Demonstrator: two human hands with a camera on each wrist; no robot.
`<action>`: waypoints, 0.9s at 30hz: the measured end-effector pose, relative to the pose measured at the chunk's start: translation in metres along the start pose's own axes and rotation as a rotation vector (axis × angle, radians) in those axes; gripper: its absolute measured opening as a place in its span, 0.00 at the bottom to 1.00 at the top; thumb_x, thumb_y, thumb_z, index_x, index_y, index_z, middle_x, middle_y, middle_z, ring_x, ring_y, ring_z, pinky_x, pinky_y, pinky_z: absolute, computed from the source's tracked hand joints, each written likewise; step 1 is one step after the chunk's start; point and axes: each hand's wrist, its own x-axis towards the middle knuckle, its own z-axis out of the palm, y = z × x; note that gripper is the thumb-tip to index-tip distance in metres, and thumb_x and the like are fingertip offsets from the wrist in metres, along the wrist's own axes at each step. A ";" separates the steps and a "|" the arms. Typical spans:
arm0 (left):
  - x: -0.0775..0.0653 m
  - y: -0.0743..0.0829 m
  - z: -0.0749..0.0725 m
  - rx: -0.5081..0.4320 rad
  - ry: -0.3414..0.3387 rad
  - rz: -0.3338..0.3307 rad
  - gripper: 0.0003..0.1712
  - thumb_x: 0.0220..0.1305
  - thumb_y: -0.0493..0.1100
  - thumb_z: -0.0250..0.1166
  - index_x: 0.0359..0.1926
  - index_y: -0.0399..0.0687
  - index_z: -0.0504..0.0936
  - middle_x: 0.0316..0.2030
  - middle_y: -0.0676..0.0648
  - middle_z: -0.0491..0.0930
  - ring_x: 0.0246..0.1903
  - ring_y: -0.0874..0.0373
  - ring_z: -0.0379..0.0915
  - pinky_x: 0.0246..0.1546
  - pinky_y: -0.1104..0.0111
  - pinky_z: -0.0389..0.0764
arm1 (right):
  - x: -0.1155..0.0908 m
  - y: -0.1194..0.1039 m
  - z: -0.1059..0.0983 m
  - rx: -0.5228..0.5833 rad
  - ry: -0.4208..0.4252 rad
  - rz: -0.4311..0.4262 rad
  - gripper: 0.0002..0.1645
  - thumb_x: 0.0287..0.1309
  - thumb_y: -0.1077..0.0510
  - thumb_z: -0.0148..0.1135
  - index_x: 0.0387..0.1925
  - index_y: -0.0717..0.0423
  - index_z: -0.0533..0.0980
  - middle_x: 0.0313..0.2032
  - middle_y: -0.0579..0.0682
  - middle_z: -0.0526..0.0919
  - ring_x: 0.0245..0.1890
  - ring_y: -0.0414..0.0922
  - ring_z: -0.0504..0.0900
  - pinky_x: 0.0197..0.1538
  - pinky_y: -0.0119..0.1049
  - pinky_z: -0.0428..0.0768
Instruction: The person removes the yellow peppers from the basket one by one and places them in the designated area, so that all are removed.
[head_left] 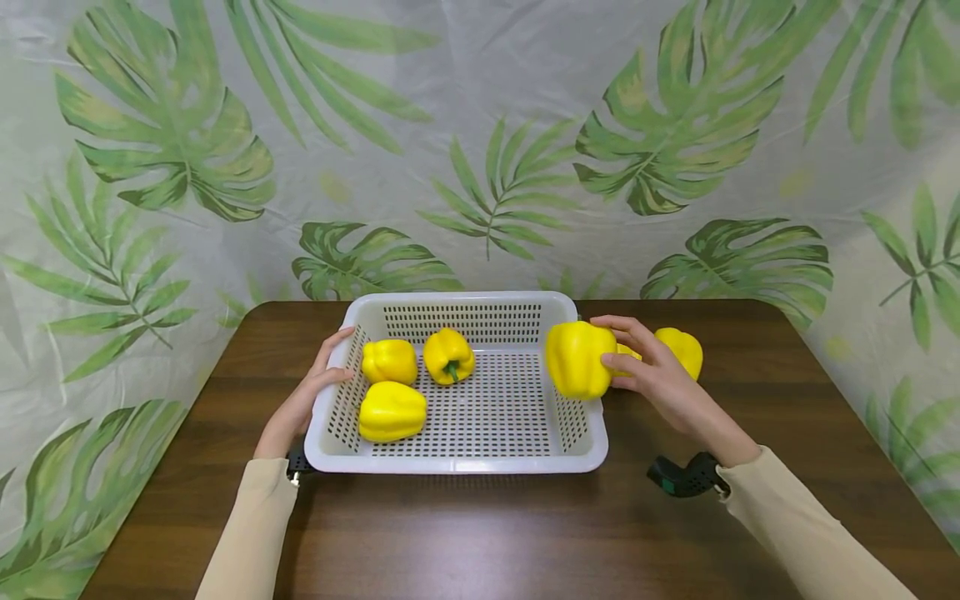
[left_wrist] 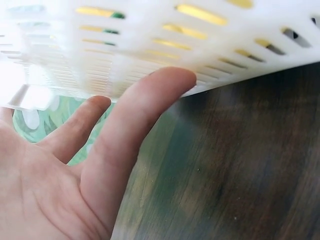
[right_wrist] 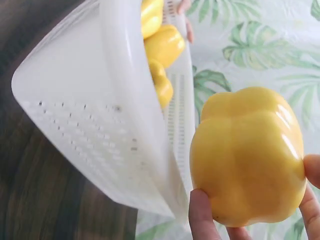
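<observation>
A white plastic basket (head_left: 465,465) with slotted walls sits on the table, holding three yellow bell peppers: one at the back left (head_left: 390,362), one with its green stem facing forward (head_left: 448,354), and one at the front left (head_left: 392,412). My left hand (head_left: 303,400) rests against the basket's left side, thumb (left_wrist: 145,102) and fingers fairly straight along the outer wall. Over the basket's right rim, my right hand (head_left: 652,375) grips another yellow bell pepper (right_wrist: 247,157) between thumb and fingers.
Behind my right hand, a yellow bell pepper (head_left: 681,352) lies on the brown wooden table (head_left: 465,542), with part of another (head_left: 626,360) showing beside it. A leaf-patterned cloth (head_left: 517,75) hangs behind the table.
</observation>
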 end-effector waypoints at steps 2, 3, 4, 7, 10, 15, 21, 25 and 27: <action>-0.001 0.000 0.000 -0.004 -0.002 0.003 0.38 0.68 0.40 0.43 0.73 0.69 0.42 0.72 0.42 0.34 0.62 0.31 0.48 0.45 0.42 0.71 | -0.001 0.000 -0.003 -0.005 0.011 -0.002 0.28 0.68 0.57 0.52 0.67 0.49 0.60 0.64 0.58 0.58 0.52 0.48 0.73 0.49 0.37 0.77; -0.001 0.000 0.000 -0.008 -0.003 0.005 0.37 0.68 0.39 0.43 0.73 0.69 0.42 0.72 0.42 0.34 0.62 0.31 0.48 0.45 0.42 0.71 | -0.002 0.000 -0.005 -0.006 0.016 -0.001 0.28 0.69 0.57 0.51 0.67 0.48 0.60 0.64 0.58 0.58 0.52 0.48 0.72 0.48 0.37 0.77; -0.001 -0.001 0.000 -0.009 -0.003 0.005 0.37 0.68 0.39 0.43 0.73 0.69 0.42 0.72 0.42 0.34 0.62 0.31 0.47 0.45 0.42 0.71 | -0.002 0.000 -0.006 -0.006 0.021 0.000 0.28 0.69 0.56 0.51 0.68 0.48 0.59 0.64 0.58 0.58 0.52 0.48 0.72 0.48 0.37 0.77; -0.002 -0.001 0.000 -0.014 -0.004 0.009 0.38 0.68 0.39 0.43 0.73 0.70 0.42 0.72 0.42 0.34 0.62 0.31 0.47 0.46 0.43 0.70 | -0.004 0.001 -0.011 -0.018 0.039 -0.002 0.27 0.70 0.55 0.50 0.68 0.48 0.59 0.64 0.58 0.59 0.52 0.47 0.72 0.47 0.37 0.77; -0.002 -0.001 0.000 -0.014 -0.003 0.009 0.38 0.67 0.39 0.43 0.73 0.70 0.43 0.72 0.42 0.34 0.62 0.31 0.48 0.46 0.43 0.70 | -0.006 0.003 -0.016 -0.022 0.054 -0.013 0.27 0.70 0.55 0.50 0.68 0.49 0.60 0.64 0.56 0.60 0.51 0.45 0.73 0.46 0.36 0.78; -0.002 -0.001 0.001 -0.024 -0.006 0.005 0.37 0.68 0.40 0.43 0.73 0.70 0.42 0.72 0.43 0.34 0.62 0.31 0.48 0.45 0.43 0.70 | -0.009 0.007 -0.025 -0.044 0.088 -0.035 0.26 0.71 0.55 0.49 0.67 0.49 0.61 0.62 0.53 0.62 0.51 0.45 0.72 0.45 0.35 0.77; -0.002 -0.001 0.001 -0.040 -0.014 0.004 0.37 0.68 0.39 0.43 0.73 0.70 0.42 0.72 0.43 0.35 0.61 0.32 0.48 0.45 0.44 0.71 | -0.011 0.015 -0.035 -0.070 0.143 -0.044 0.26 0.71 0.53 0.48 0.68 0.48 0.61 0.62 0.53 0.62 0.49 0.44 0.73 0.44 0.33 0.77; -0.002 -0.001 0.001 -0.045 -0.014 0.004 0.38 0.68 0.39 0.43 0.73 0.70 0.42 0.72 0.43 0.34 0.62 0.32 0.47 0.46 0.44 0.71 | -0.014 0.022 -0.044 -0.032 0.169 -0.067 0.26 0.71 0.55 0.48 0.68 0.48 0.61 0.61 0.52 0.61 0.48 0.43 0.73 0.42 0.33 0.78; -0.002 -0.001 0.001 -0.048 -0.016 0.002 0.38 0.68 0.39 0.43 0.73 0.70 0.42 0.72 0.43 0.34 0.62 0.32 0.47 0.46 0.44 0.70 | -0.015 0.026 -0.048 0.003 0.182 -0.088 0.26 0.71 0.56 0.48 0.68 0.49 0.61 0.60 0.51 0.62 0.47 0.42 0.74 0.41 0.32 0.78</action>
